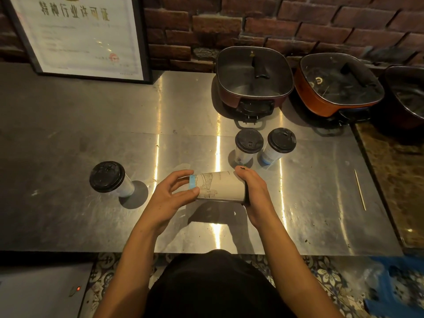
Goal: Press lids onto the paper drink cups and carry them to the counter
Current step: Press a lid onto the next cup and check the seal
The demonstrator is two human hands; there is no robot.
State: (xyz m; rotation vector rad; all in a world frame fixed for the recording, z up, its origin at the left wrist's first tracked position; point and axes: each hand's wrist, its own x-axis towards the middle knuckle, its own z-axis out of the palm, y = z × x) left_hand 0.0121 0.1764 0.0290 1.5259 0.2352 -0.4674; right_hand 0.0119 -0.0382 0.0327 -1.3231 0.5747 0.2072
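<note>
Work surface: a steel table [91, 111] with scuffs and bright streaks of reflected light. It abuts a brick wall [298, 24] on the far side. A framed certificate [78, 35] leans on the wall at far left. Three lidded pots stand along the far right edge: pot A [252, 74], pot B [337, 86] and pot C [408, 97], the last cut off by the frame edge. A thin stick [359, 189] lies on the table at right. Patterned floor tiles [321, 267] show below the near edge.

The cup [220, 187] is held on its side above the near centre of the table, base to the left. The left hand [172, 196] grips the base end, fingers curled round it. The right hand [257, 193] covers the black lid [246, 193] on the other end, thumb over the rim. Its fingers are hidden and probably wrap the lid.

Three more lidded cups stand upright: cup 1 [107, 177] at left, cup 2 [247, 143] and cup 3 [281, 141] close together just beyond the hands.
</note>
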